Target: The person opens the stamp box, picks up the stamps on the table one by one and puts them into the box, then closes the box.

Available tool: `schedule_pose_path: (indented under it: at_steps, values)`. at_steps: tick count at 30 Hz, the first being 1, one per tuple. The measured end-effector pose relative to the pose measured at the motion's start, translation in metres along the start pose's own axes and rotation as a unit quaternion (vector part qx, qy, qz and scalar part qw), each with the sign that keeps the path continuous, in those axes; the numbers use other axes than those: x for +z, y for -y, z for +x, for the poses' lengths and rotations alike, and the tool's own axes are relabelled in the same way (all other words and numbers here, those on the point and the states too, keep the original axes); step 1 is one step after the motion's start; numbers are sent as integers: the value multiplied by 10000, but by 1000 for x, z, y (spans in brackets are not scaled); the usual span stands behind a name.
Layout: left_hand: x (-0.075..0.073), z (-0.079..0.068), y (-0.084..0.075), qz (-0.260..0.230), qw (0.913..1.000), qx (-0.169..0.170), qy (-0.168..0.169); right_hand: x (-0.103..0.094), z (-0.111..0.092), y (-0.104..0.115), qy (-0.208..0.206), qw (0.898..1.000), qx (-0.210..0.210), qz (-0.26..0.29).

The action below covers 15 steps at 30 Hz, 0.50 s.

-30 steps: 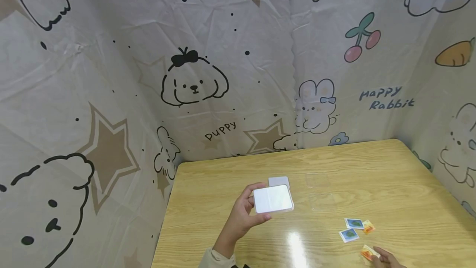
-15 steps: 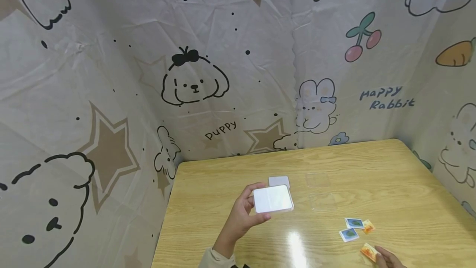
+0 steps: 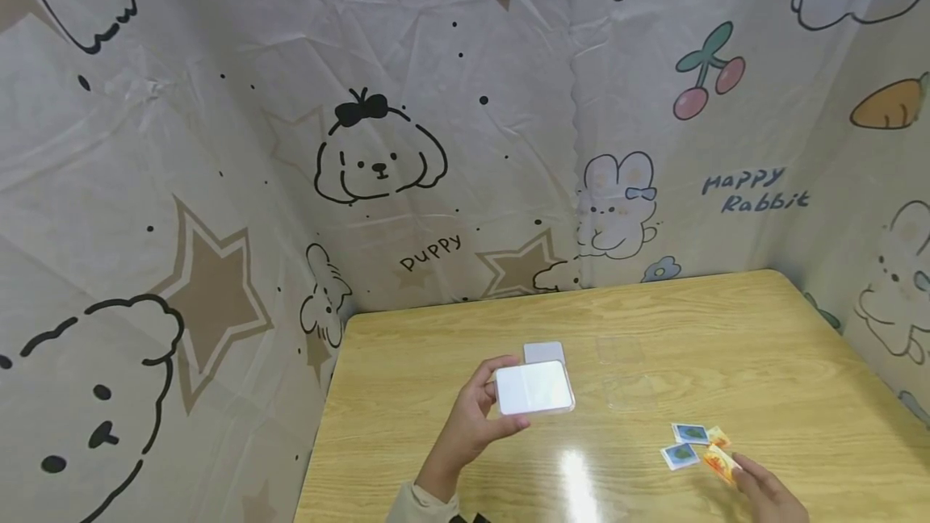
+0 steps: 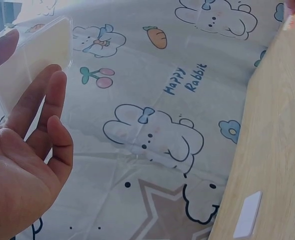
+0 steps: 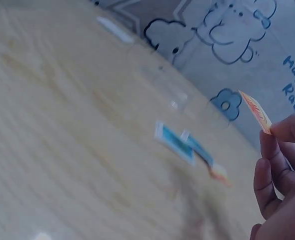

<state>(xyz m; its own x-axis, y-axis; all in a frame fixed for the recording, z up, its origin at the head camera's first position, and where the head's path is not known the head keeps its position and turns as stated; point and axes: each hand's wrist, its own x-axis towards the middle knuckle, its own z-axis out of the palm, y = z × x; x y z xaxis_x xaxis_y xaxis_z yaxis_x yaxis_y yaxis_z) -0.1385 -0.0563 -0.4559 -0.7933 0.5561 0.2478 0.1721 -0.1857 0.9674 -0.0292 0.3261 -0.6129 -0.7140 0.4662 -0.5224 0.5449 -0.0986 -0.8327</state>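
Observation:
My left hand (image 3: pixel 475 418) grips a flat clear plastic box (image 3: pixel 534 388) with a white face, raised over the table and tilted toward the head camera. In the left wrist view, the thumb and fingers hold this box (image 4: pixel 35 65) by its edges. At the right, my right hand (image 3: pixel 768 487) pinches a small orange picture card (image 3: pixel 720 463) by one corner between thumb and fingertips. The same orange card (image 5: pixel 256 112) stands edge-on in the right wrist view. Just beyond it lie two blue picture cards (image 3: pixel 680 456) and another orange card (image 3: pixel 719 436), partly overlapped.
A white flat block (image 3: pixel 543 353) lies behind the held box, partly hidden by it. Two clear plastic pieces (image 3: pixel 630 394) rest to its right, faint against the wooden table (image 3: pixel 756 345). A printed curtain (image 3: pixel 501 144) hangs around the table's far and side edges.
My right hand has moved away from the front edge with the orange card, bringing it close to the other cards. The left hand and its box have stayed in place.

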Motion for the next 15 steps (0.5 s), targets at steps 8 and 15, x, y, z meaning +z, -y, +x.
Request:
schedule_pose_path:
  at_steps: [8,15]
  values:
    - [-1,-1,2,53,9997,223,63,4,-28,36,80,9972,-507,549]
    - [-1,-2,0,29,9999,121,-8,8,-39,65,734,9868,-1134,897]
